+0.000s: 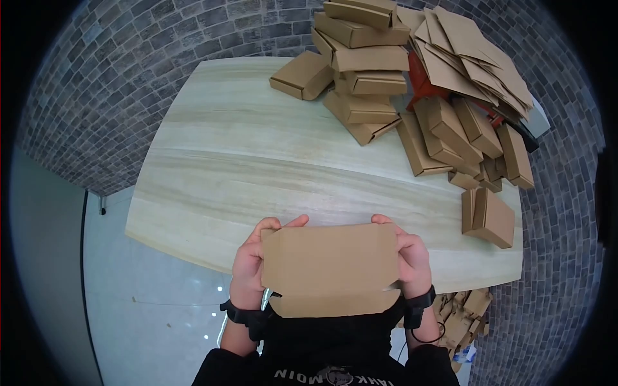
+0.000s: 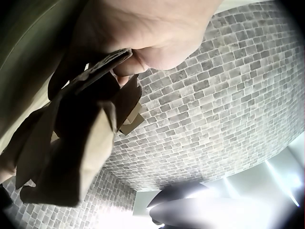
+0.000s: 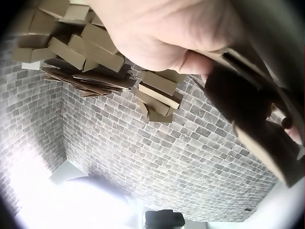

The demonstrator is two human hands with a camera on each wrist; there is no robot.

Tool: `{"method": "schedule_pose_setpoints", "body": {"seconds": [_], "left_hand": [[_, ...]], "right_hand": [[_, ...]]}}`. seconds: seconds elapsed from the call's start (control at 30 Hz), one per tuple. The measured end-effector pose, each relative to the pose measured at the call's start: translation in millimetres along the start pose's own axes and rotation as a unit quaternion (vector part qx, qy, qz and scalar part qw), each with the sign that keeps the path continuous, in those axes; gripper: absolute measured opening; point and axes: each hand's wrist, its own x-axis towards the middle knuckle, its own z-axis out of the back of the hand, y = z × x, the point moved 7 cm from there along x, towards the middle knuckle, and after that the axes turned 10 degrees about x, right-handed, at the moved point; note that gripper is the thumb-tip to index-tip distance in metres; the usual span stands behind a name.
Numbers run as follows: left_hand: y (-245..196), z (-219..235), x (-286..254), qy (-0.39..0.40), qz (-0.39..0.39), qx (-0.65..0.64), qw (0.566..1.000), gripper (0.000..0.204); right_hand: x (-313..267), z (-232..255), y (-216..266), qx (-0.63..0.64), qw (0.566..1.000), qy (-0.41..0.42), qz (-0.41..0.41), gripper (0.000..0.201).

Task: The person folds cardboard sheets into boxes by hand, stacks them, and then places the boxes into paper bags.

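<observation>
A partly folded brown cardboard box (image 1: 329,260) is held up between both hands at the table's near edge, a long flap hanging toward the person's body. My left hand (image 1: 250,260) grips its left end, thumb and fingers bent around the side. At the opposite end my right hand (image 1: 412,257) holds the cardboard the same way. From the left wrist, the box (image 2: 71,148) shows dark inside with its flaps standing out, the left hand (image 2: 147,33) over its edge. In the right wrist view the right hand (image 3: 167,36) curls at the box's (image 3: 267,148) edge.
Folded cardboard boxes (image 1: 370,58) are stacked at the back of the pale wooden table (image 1: 257,148). Flat cardboard sheets (image 1: 463,51) lie heaped at the back right, and another box (image 1: 489,215) stands near the right edge. More cardboard (image 1: 460,318) lies below the table on the right.
</observation>
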Motion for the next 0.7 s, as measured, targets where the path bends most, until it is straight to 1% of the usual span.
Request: {"method": "schedule_pose_setpoints", "body": {"seconds": [0.03,0.07,0.13,0.2,0.23,0.3,0.33,0.37,0.4,0.43,0.47,0.5,0.53,0.57,0.6,0.63,0.67,0.7], "left_hand": [[-0.2,-0.2,-0.3,-0.001,0.002,-0.010,1.000,0.045],[-1.7,-1.4,-1.4,-0.010,-0.012,-0.008,1.000,0.049],[-6.7,-3.8,-3.3,-0.021,-0.028,-0.005,0.999,0.053],[-3.7,-7.6,-2.0,-0.018,0.026,-0.097,0.995,0.059],[-4.8,-7.4,-1.9,-0.018,0.026,-0.096,0.995,0.059],[-5.4,-12.7,-1.6,0.024,0.030,-0.034,0.999,0.063],[-4.4,-15.9,-2.6,0.024,0.030,-0.034,0.999,0.063],[-5.9,-17.8,-4.3,-0.014,0.001,0.106,0.994,0.060],[-8.4,-21.5,-6.6,-0.052,-0.027,0.244,0.968,0.058],[-4.7,-30.8,-7.3,-0.052,-0.026,0.244,0.968,0.058],[-5.1,-40.1,-8.2,-0.074,-0.047,0.353,0.932,0.052],[-6.8,-45.6,-9.3,-0.094,-0.068,0.456,0.882,0.046],[-7.3,-49.2,-10.1,-0.079,-0.098,0.486,0.865,0.033],[-7.3,-50.5,-9.3,-0.077,-0.098,0.486,0.865,0.033],[-6.3,-51.8,-8.5,-0.066,-0.088,0.441,0.891,0.031],[-5.3,-52.5,-7.8,-0.055,-0.078,0.395,0.914,0.030],[-5.8,-49.3,-7.0,-0.054,-0.077,0.395,0.914,0.030],[-3.7,-47.4,-5.5,-0.013,-0.073,0.335,0.939,0.032]], "right_hand": [[0.3,-0.1,0.5,0.009,1.000,-0.009,0.006,0.059],[1.0,0.6,0.7,0.017,1.000,-0.018,0.010,0.066],[1.1,2.5,0.7,0.014,1.000,-0.023,0.007,0.068],[1.5,3.2,1.1,0.010,1.000,-0.028,0.007,0.071],[1.5,1.3,0.9,0.010,1.000,-0.020,0.004,0.071],[0.4,-10.2,-3.0,0.009,1.000,-0.011,0.001,0.071],[-1.3,-19.8,-4.8,-0.067,0.995,-0.060,0.036,0.069],[-2.9,-24.4,-5.0,-0.143,0.981,-0.108,0.071,0.068],[-2.9,-26.1,-10.0,-0.141,0.981,-0.108,0.071,0.068],[-3.8,-29.2,-11.0,-0.215,0.967,-0.102,0.093,0.064],[-4.2,-33.1,-11.9,-0.288,0.946,-0.096,0.114,0.060],[-3.3,-35.2,-15.9,-0.287,0.946,-0.097,0.115,0.060],[-3.6,-38.1,-14.8,-0.354,0.917,-0.114,0.142,0.057],[-4.3,-40.7,-12.4,-0.420,0.882,-0.131,0.169,0.054],[-3.8,-39.4,-14.1,-0.419,0.882,-0.132,0.171,0.054],[-4.9,-40.5,-12.9,-0.445,0.863,-0.121,0.204,0.052],[-7.0,-43.0,-11.0,-0.469,0.844,-0.111,0.237,0.050],[-8.2,-43.2,-11.0,-0.469,0.843,-0.112,0.237,0.050]]}}
